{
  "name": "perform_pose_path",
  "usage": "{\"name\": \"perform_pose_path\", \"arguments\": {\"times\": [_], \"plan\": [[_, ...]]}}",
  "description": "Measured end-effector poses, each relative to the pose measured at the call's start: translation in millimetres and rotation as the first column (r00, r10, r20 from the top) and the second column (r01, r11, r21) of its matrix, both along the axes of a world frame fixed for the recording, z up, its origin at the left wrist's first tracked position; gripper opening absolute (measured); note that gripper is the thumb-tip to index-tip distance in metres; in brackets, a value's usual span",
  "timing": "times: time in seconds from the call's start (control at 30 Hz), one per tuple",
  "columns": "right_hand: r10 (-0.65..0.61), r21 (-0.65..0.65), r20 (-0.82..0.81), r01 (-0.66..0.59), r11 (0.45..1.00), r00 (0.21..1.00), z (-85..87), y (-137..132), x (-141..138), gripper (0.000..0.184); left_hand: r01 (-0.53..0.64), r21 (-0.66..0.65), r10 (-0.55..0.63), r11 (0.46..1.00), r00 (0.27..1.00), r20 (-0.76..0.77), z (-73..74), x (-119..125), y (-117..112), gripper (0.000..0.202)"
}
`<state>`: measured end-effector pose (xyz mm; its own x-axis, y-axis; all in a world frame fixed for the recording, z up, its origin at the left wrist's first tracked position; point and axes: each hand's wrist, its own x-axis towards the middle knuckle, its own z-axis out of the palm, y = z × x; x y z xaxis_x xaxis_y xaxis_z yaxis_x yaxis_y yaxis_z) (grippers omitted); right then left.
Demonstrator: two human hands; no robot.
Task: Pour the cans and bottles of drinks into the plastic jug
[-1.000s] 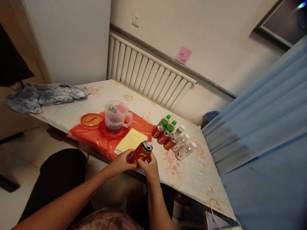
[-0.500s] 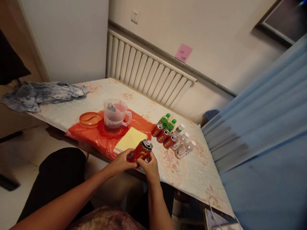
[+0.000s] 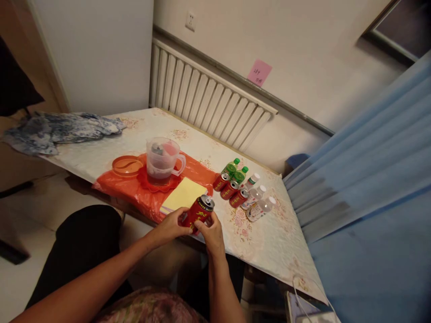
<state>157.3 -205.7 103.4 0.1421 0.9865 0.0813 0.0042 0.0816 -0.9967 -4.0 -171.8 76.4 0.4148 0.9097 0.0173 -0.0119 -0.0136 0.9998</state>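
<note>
A red drink can with yellow lettering is held over the table's front edge, its silver top tilted to the upper right. My left hand grips it from the left side, and my right hand wraps round its right side with the thumb across the front. Just behind the can lies a yellow pad of paper. Beyond that, a clear plastic jug with a can and some dark liquid in it stands on a red scalloped plate.
Right of the pad stand three red cans, two green-capped bottles and three white-capped bottles. An orange lid lies left of the jug on red plastic sheeting. Patterned cloth covers the far left corner; a blue curtain hangs right.
My right thumb has shifted slightly on the front of the can. Both hands keep hold of it, and the objects on the table stay in place.
</note>
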Motion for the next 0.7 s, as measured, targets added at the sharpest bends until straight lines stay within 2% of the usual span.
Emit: {"name": "perform_pose_path", "arguments": {"times": [0.13,0.3,0.53,0.7], "plan": [[-0.018,-0.017,-0.046,0.017,1.000,0.999,1.2,0.0,-3.0,0.042,-0.017,0.025,0.017,1.000,1.000,-0.022,-0.3,0.8,0.1,0.061],[-0.057,-0.034,-0.014,0.056,0.998,0.998,4.5,-1.2,-5.8,0.041,-0.006,0.023,0.006,1.000,1.000,0.001,-2.1,0.8,-0.5,0.061],[0.002,-0.026,-0.076,-0.004,1.000,0.997,0.2,0.1,-4.7,0.045,0.001,0.009,-0.001,1.000,0.999,0.037,0.8,0.8,-0.8,0.060],[-0.056,-0.028,-0.025,0.056,0.998,0.998,2.4,-1.1,-8.3,0.046,0.006,0.001,-0.006,1.000,0.999,0.040,-2.7,2.1,-1.1,0.061]]}}
